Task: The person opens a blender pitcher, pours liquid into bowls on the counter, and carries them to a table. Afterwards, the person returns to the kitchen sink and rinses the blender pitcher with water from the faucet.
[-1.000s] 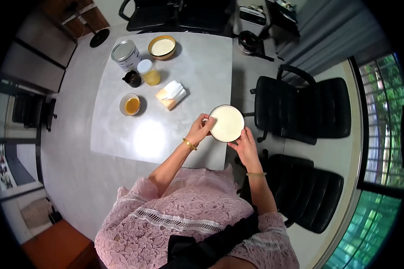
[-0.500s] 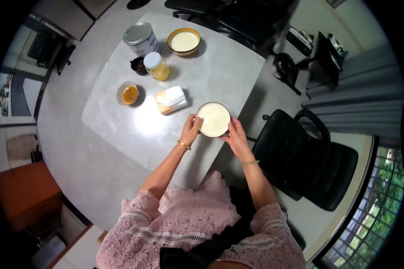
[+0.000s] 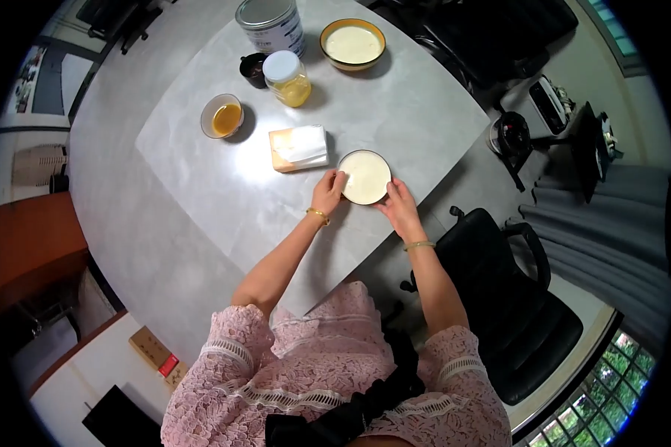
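Observation:
A round bowl of pale cream-coloured liquid (image 3: 365, 177) is gripped from both sides near the table's edge. My left hand (image 3: 328, 191) has its thumb at the left rim, with the fingers mostly hidden below. On the opposite side, my right hand (image 3: 401, 207) clasps the lower right rim. The liquid looks smooth and lies level. Just beyond my left hand is a white and orange pack of tissues (image 3: 300, 147), lying on the grey table (image 3: 194, 175).
Farther back stand a glass bowl of amber liquid (image 3: 222, 116), a lidded jar of yellow contents (image 3: 287, 79), a dark cup (image 3: 254, 71), a large tin (image 3: 271, 28) and a yellow-rimmed bowl of cream-coloured liquid (image 3: 353, 45). A black chair (image 3: 499, 298) is at the right.
The view has shifted, so the table items appear displaced. Both hands still hold the bowl, which sits slightly nearer the tissue pack.

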A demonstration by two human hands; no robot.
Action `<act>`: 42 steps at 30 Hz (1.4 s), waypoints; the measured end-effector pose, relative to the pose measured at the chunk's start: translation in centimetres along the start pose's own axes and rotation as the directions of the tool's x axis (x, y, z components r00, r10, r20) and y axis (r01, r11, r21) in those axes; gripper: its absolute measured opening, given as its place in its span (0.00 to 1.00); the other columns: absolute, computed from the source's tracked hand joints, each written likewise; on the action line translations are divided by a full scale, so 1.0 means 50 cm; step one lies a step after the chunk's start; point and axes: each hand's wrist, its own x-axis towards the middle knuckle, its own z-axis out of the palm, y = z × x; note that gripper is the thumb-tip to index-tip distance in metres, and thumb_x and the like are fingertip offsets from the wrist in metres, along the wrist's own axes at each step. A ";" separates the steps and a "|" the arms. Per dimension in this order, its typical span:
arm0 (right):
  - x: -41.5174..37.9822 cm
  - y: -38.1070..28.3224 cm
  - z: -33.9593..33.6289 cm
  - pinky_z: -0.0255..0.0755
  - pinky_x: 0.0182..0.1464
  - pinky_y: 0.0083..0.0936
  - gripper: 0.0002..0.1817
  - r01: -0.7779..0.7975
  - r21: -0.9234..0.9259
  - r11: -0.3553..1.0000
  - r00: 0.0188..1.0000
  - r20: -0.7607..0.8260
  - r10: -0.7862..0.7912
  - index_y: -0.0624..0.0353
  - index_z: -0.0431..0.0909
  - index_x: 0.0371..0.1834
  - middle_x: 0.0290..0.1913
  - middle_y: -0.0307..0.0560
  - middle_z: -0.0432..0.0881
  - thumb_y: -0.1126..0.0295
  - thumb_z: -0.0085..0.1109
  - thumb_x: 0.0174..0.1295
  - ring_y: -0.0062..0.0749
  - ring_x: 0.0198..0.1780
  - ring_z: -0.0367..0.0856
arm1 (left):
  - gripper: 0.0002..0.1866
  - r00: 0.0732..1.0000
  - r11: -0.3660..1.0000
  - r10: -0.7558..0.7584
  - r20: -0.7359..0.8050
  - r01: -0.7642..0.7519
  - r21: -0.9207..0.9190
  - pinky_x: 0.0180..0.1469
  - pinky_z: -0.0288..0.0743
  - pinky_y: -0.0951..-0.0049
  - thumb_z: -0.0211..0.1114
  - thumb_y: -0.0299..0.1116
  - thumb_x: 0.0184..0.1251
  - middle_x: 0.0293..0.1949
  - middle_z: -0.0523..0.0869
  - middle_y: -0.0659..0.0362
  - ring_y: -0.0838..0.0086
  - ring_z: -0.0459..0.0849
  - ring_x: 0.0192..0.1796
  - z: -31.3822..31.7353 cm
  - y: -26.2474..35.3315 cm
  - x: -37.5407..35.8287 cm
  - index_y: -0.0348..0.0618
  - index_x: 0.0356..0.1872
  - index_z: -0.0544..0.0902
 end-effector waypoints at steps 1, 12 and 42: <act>0.002 -0.004 0.002 0.70 0.48 0.36 0.18 -0.012 -0.010 1.000 1.000 -0.008 0.011 0.61 0.57 0.55 0.52 0.46 0.65 0.66 0.39 0.65 0.32 0.52 0.68 | 0.16 1.000 1.000 -0.023 -0.007 0.023 0.007 0.25 0.72 0.80 0.52 0.42 0.62 0.28 0.78 0.59 0.80 0.76 0.27 0.001 0.001 0.001 0.38 0.40 0.73; -0.010 -0.036 -0.011 0.65 0.53 0.39 0.19 -0.030 -0.084 0.996 1.000 0.001 0.030 0.61 0.56 0.55 0.53 0.49 0.65 0.63 0.39 0.65 0.37 0.54 0.67 | 0.17 0.994 0.996 -0.078 -0.079 0.075 -0.045 0.25 0.70 0.80 0.55 0.41 0.60 0.25 0.79 0.58 0.80 0.75 0.22 0.030 0.015 -0.006 0.35 0.39 0.76; -0.394 0.346 0.806 0.54 0.12 0.21 0.16 -0.010 -0.650 0.760 0.850 0.396 0.349 0.56 0.63 0.17 0.08 0.35 0.56 0.62 0.39 0.61 0.21 0.07 0.51 | 0.21 0.771 0.831 -0.432 -0.469 0.138 -0.539 0.10 0.60 0.80 0.54 0.46 0.60 0.09 0.67 0.64 0.81 0.64 0.08 -0.792 0.013 -0.637 0.42 0.13 0.69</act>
